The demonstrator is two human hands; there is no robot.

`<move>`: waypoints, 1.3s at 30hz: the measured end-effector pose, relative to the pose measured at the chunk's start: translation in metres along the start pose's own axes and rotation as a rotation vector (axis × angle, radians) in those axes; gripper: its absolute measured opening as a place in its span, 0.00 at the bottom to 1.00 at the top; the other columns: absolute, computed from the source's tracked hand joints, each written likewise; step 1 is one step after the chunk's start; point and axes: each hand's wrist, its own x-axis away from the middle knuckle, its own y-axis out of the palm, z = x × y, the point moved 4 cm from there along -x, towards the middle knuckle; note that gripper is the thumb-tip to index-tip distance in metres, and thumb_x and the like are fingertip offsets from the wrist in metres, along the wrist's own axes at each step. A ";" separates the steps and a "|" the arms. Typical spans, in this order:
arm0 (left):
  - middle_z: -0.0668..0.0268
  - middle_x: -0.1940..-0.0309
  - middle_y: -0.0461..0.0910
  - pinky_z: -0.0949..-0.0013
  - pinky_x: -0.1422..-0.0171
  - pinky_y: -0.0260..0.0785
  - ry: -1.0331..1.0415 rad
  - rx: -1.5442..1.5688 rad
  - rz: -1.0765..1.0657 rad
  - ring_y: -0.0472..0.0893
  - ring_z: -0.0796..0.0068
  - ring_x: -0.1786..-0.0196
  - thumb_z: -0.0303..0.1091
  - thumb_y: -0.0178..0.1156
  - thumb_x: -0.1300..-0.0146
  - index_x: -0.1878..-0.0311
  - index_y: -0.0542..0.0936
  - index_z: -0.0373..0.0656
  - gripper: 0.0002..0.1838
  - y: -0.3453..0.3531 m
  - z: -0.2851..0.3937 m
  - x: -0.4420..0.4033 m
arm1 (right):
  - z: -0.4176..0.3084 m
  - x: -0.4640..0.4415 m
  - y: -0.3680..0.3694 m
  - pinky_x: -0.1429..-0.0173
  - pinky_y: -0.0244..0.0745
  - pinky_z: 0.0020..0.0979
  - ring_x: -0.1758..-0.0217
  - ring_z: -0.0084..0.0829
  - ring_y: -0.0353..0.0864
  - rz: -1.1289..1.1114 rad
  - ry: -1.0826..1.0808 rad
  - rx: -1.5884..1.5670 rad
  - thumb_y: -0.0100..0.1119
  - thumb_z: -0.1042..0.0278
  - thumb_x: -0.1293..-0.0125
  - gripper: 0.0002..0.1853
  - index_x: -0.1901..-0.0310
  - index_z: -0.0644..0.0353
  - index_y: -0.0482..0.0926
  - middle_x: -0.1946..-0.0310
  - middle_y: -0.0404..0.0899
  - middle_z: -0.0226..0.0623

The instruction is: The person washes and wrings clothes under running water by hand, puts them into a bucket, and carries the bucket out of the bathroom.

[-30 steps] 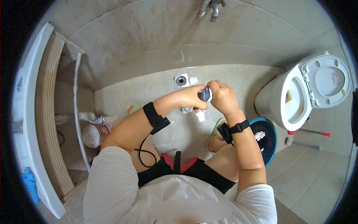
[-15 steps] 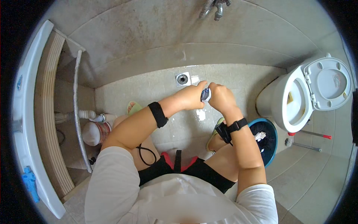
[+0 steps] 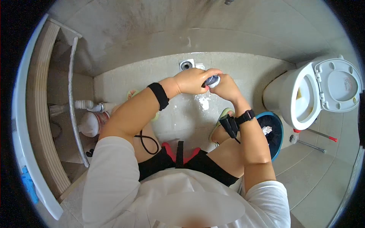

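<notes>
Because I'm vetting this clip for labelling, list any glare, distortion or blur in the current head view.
Head view: black rounded corners and bowed wall lines, like a very wide lens; white glare on the wet-looking floor near the hands. Head view, bottom: a smeared oval over the white shirt. Head view, centre: the item between left hand and right hand is too small to identify.

and here's the white toilet [image 3: 279, 93], lid [image 3: 339, 85] raised, red-tipped rod [image 3: 321, 134] near it; floor drain [image 3: 186, 65] by the wall, and corrugated pipe [image 3: 85, 105] just beside a white tub [image 3: 90, 124]!
</notes>
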 end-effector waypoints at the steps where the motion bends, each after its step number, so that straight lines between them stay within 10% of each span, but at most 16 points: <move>1: 0.57 0.56 0.77 0.57 0.58 0.72 -0.023 0.030 -0.023 0.78 0.52 0.63 0.31 0.57 0.56 0.41 0.63 0.55 0.34 -0.002 0.000 0.000 | 0.001 0.000 0.003 0.61 0.74 0.33 0.66 0.41 0.81 -0.045 0.021 -0.046 0.62 0.69 0.61 0.15 0.68 0.67 0.79 0.72 0.80 0.49; 5: 0.58 0.57 0.77 0.60 0.56 0.72 0.048 -0.012 0.016 0.78 0.54 0.62 0.31 0.57 0.56 0.42 0.68 0.56 0.32 -0.002 -0.007 0.002 | -0.011 0.006 0.003 0.80 0.64 0.24 0.83 0.21 0.69 -0.143 0.139 -0.203 0.60 0.70 0.58 0.12 0.69 0.63 0.77 0.83 0.73 0.30; 15: 0.57 0.64 0.77 0.62 0.59 0.70 -0.014 -0.025 0.207 0.77 0.57 0.61 0.31 0.58 0.51 0.43 0.70 0.61 0.28 0.002 0.002 0.003 | -0.010 0.002 -0.009 0.84 0.61 0.22 0.81 0.19 0.68 -0.104 0.117 -0.320 0.63 0.72 0.58 0.21 0.58 0.68 0.73 0.78 0.72 0.31; 21: 0.63 0.75 0.76 0.72 0.75 0.68 -0.301 0.644 0.379 0.76 0.76 0.79 0.31 0.60 0.50 0.46 0.72 0.43 0.24 -0.017 -0.001 0.005 | -0.002 0.003 -0.010 0.47 0.70 0.27 0.43 0.35 0.67 0.100 -0.128 -0.748 0.63 0.78 0.53 0.42 0.36 0.67 0.51 0.42 0.61 0.49; 25: 0.70 0.83 0.69 0.77 0.83 0.63 -0.524 1.449 0.471 0.70 0.81 0.84 0.32 0.61 0.48 0.53 0.75 0.40 0.17 -0.008 -0.013 -0.001 | -0.024 0.022 -0.023 0.43 0.68 0.33 0.37 0.42 0.61 0.251 -0.337 -0.763 0.61 0.81 0.54 0.44 0.35 0.61 0.49 0.36 0.51 0.51; 27: 0.69 0.81 0.70 0.79 0.83 0.63 -0.609 1.682 0.380 0.70 0.82 0.84 0.33 0.59 0.46 0.57 0.73 0.41 0.14 -0.010 -0.018 -0.001 | -0.043 0.032 -0.034 0.39 0.64 0.40 0.34 0.50 0.55 0.401 -0.560 -0.037 0.57 0.84 0.55 0.44 0.34 0.53 0.51 0.33 0.44 0.51; 34: 0.65 0.78 0.71 0.80 0.84 0.61 -0.740 2.220 -0.115 0.70 0.83 0.83 0.34 0.54 0.42 0.68 0.70 0.44 0.05 0.011 0.003 0.005 | -0.047 0.023 -0.025 0.44 0.68 0.41 0.43 0.50 0.66 0.547 -0.693 0.294 0.58 0.84 0.59 0.41 0.39 0.47 0.63 0.40 0.57 0.51; 39: 0.67 0.76 0.71 0.81 0.83 0.61 -0.709 1.934 -0.281 0.68 0.85 0.82 0.32 0.55 0.43 0.64 0.69 0.45 0.06 0.008 0.013 0.008 | -0.036 0.014 -0.032 0.63 0.73 0.38 0.65 0.43 0.76 0.417 -0.587 0.319 0.61 0.77 0.57 0.28 0.49 0.50 0.72 0.68 0.74 0.39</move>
